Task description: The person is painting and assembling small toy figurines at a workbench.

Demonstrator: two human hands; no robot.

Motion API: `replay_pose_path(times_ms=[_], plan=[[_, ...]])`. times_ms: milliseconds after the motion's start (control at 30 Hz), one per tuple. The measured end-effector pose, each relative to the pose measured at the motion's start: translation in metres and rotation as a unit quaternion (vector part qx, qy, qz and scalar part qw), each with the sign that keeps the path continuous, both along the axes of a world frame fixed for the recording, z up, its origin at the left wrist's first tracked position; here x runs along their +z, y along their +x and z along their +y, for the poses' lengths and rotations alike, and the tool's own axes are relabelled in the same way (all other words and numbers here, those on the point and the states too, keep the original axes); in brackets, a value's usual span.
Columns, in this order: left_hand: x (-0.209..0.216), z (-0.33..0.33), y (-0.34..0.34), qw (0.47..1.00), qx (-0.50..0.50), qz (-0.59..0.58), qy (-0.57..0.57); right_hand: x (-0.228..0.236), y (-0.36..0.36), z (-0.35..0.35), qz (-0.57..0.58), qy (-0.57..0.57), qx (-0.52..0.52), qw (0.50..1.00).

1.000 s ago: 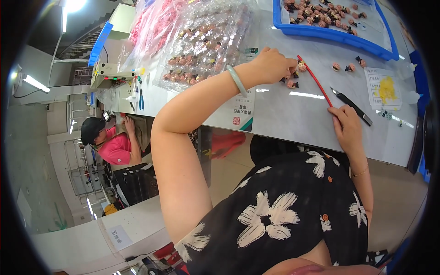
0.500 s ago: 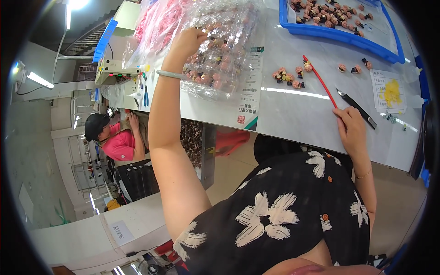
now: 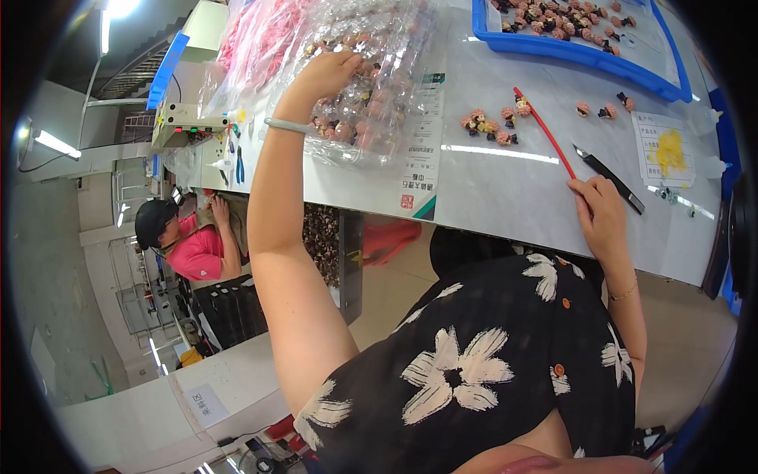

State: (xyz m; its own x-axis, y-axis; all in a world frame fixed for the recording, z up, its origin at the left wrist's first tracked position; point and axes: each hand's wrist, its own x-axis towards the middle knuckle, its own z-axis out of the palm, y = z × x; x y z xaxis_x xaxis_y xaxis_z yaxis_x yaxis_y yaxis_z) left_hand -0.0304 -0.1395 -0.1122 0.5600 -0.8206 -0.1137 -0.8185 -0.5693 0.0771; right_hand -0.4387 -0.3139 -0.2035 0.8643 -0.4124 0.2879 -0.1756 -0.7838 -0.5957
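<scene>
My left hand [image 3: 330,77] reaches over clear plastic blister trays [image 3: 375,146] that hold several small figurines with pink curly hair. Its fingers are bent together at a pocket, and what they grip, if anything, is hidden. On the right, my right hand [image 3: 602,212] rests at the table's front, with thumb and fingertips closed on the lower end of a thin red stick [image 3: 545,133]. A small figurine [image 3: 522,106] touches the stick's far end; I cannot tell whether it is fixed there. Beside it lies a loose group of figurines [image 3: 479,122].
A black craft knife [image 3: 612,180] lies right of the stick. Behind stands a blue tray [image 3: 580,55] of figurines. A paper with yellow bits [image 3: 669,154] lies far right. Pink pieces in plastic bags [image 3: 257,39] are back left. Another person [image 3: 197,241] works at the left.
The whole view has shifted slightly. My left hand has moved a little among the tray pockets, its fingers lower. My right hand still holds the red stick in about the same place.
</scene>
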Motion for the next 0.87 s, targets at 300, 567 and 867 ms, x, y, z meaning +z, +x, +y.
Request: replay_pose_path(times_ms=[300, 567, 867], plan=[[0.009, -0.017, 0.013, 0.988, 0.037, 0.131, 0.077, -0.005, -0.009, -0.007, -0.002, 0.007, -0.003, 1.000], [-0.008, -0.012, 0.019, 0.984, 0.106, 0.143, -0.031, -0.006, -0.009, -0.009, -0.015, 0.009, 0.001, 1.000], [0.038, -0.036, -0.049, 0.975, 0.080, 0.134, -0.159, -0.009, -0.010, -0.010, 0.001, 0.000, 0.004, 1.000]])
